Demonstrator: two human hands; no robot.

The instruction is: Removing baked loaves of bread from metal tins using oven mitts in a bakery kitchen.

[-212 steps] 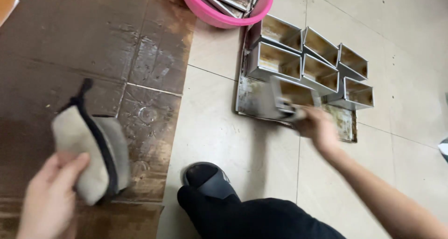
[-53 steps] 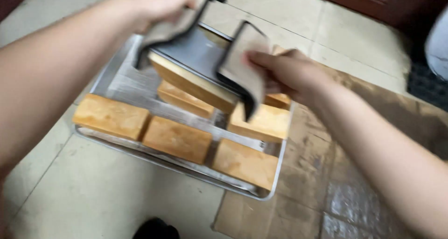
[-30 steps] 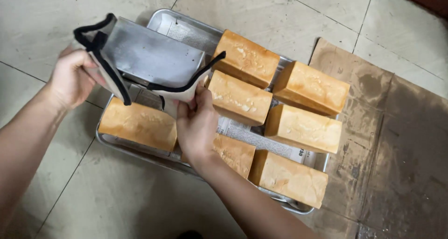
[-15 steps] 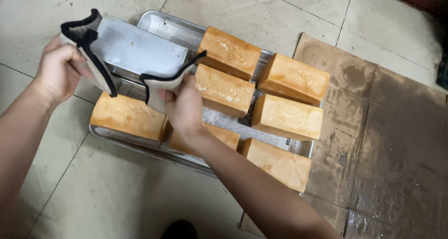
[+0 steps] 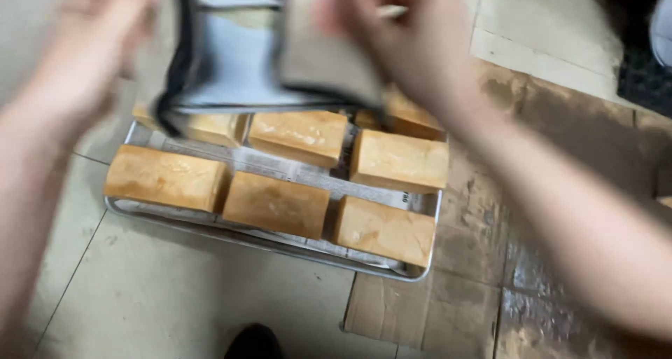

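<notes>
Both hands are up high over the tray (image 5: pixel 413 271), holding a metal loaf tin (image 5: pixel 238 72) between them through padded mitts. Left hand (image 5: pixel 87 51) has the left end, right hand (image 5: pixel 413 44) has the right end through a grey mitt (image 5: pixel 329 65) with dark trim. The mitts suggest the tin is hot, so it makes sense nobody's touching bare metal. It's all pretty blurred, but the fingers on both sides look wrapped round the tin ends, closed on it.

Down below, the loaves (image 5: pixel 276 205) sit in neat rows on the paper-lined tray, small gaps between them, probably so they cool without sticking together. I count six clearly, plus at least one more half hidden behind the tin. The tray's on the tiled floor (image 5: pixel 161 296), its right edge over a sheet of stained cardboard (image 5: pixel 476 261). A dark shoe tip (image 5: pixel 253 341) pokes in at the bottom.
</notes>
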